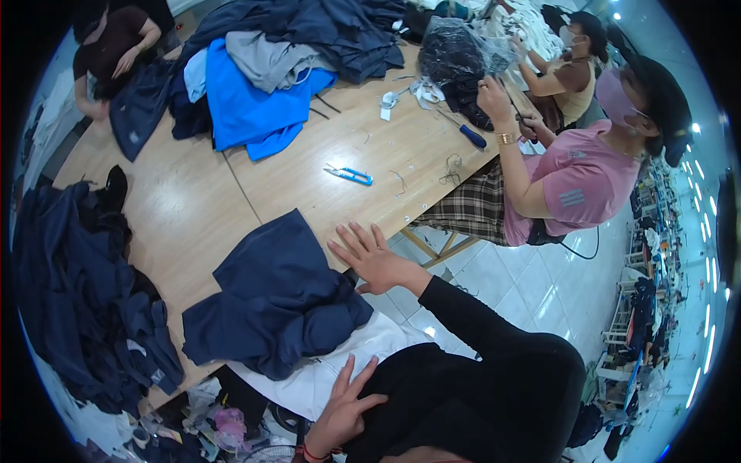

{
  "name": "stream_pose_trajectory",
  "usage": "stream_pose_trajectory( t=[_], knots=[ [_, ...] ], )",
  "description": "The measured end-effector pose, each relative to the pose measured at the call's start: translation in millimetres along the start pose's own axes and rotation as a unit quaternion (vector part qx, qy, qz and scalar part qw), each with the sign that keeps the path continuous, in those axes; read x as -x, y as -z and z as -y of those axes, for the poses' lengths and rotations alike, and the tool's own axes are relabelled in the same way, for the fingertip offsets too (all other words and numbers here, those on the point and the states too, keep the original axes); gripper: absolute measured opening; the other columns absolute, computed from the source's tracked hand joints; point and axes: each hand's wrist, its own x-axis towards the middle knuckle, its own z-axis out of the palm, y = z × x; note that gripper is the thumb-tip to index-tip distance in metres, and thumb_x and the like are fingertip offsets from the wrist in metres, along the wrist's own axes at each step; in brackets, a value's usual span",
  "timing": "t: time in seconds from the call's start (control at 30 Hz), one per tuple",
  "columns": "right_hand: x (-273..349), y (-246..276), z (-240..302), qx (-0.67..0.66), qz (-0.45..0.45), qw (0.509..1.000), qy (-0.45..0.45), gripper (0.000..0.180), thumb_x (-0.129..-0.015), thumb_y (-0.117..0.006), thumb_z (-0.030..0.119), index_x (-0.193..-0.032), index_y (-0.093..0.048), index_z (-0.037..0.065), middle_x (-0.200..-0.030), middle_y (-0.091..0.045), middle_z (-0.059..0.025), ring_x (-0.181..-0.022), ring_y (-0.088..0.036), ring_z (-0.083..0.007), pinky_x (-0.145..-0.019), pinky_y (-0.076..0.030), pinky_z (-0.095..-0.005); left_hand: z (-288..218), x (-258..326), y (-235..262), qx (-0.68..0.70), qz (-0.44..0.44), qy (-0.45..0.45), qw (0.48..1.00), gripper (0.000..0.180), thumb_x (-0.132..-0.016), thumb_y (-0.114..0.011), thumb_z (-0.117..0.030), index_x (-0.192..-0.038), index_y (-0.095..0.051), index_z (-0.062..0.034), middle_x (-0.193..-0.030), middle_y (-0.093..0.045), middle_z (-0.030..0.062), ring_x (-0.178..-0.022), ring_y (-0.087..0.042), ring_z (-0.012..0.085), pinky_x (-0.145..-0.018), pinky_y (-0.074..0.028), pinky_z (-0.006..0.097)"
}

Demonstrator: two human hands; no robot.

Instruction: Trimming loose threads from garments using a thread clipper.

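A dark navy garment [278,297] lies bunched at the near edge of the table, part of it hanging over a white cloth [301,390] below. My right hand [376,258] is stretched out over the table edge, just right of the garment, its fingers spread and holding nothing. Lower down, close to my body, my left hand [346,409] is raised beside the white cloth with its fingers apart and nothing in them. Blue thread snips [351,176] lie on the table beyond my right hand.
Navy garments [77,301] heap up on the left, with more clothes [301,31] and a bright blue one [251,100] at the back. A screwdriver-like tool [471,135] lies near a seated co-worker in pink [587,181]. Scraps [231,424] fill the space below the table.
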Motion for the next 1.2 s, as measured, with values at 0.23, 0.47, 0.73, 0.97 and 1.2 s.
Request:
stream_pose_trajectory(
  t=[0.23, 0.47, 0.73, 0.97, 1.2],
  knots=[
    [-1.3, -2.9, -6.3, 0.034, -0.008, 0.999, -0.012, 0.138, -0.082, -0.093, 0.046, -0.178, 0.0, 0.012, -0.183, 0.007, -0.0285, -0.167, 0.006, -0.0556, -0.127, -0.006, -0.0775, -3.6, -8.0, 8.7, -0.092, -0.022, -0.039, 0.995, 0.045, -0.079, -0.067, 0.01, -0.116, -0.074, -0.0152, -0.183, -0.02, 0.0158, -0.167, -0.018, 0.0498, -0.133, -0.026, 0.057],
    [-5.3, 8.9, 2.6, 0.014, 0.025, 0.999, -0.024, 0.136, -0.083, -0.092, 0.039, -0.178, 0.001, 0.014, -0.183, 0.008, -0.0277, -0.167, 0.009, -0.0548, -0.129, -0.001, -0.0747, -5.8, 6.7, 18.0, -0.092, 0.022, -0.015, 0.995, 0.02, -0.081, -0.074, 0.007, -0.095, -0.076, -0.0063, -0.183, -0.024, 0.0125, -0.171, -0.01, 0.042, -0.134, -0.025, 0.059],
    [-6.8, 6.6, 5.3, 0.023, 0.041, 0.998, -0.029, 0.136, -0.083, -0.092, 0.039, -0.179, 0.003, 0.015, -0.183, 0.009, -0.0275, -0.167, 0.01, -0.0546, -0.129, -0.001, -0.0741, 13.0, 6.2, 9.8, -0.089, -0.007, -0.054, 0.994, 0.022, -0.081, -0.071, 0.009, -0.097, -0.075, -0.0059, -0.181, -0.028, 0.0154, -0.17, -0.011, 0.0424, -0.133, -0.03, 0.059],
    [-6.5, 10.0, 5.3, 0.033, 0.042, 0.998, -0.033, 0.137, -0.084, -0.092, 0.039, -0.178, 0.004, 0.016, -0.183, 0.01, -0.0271, -0.167, 0.011, -0.0536, -0.129, -0.001, -0.0733, 15.9, 8.6, 6.7, -0.062, -0.016, -0.052, 0.997, 0.023, -0.083, -0.071, 0.009, -0.099, -0.076, -0.0066, -0.181, -0.027, 0.017, -0.17, -0.012, 0.0433, -0.132, -0.03, 0.059],
    [-5.3, 11.5, -0.9, 0.002, 0.046, 0.999, -0.012, 0.136, -0.085, -0.091, 0.038, -0.178, 0.005, 0.016, -0.182, 0.015, -0.0267, -0.166, 0.012, -0.0563, -0.127, -0.001, -0.0772, 34.5, -3.4, 92.6, -0.002, -0.363, 0.011, 0.932, 0.032, -0.091, -0.068, 0.007, -0.117, -0.077, -0.0096, -0.155, -0.058, 0.0209, -0.139, -0.061, 0.0382, -0.107, -0.057, 0.042]
  ],
)
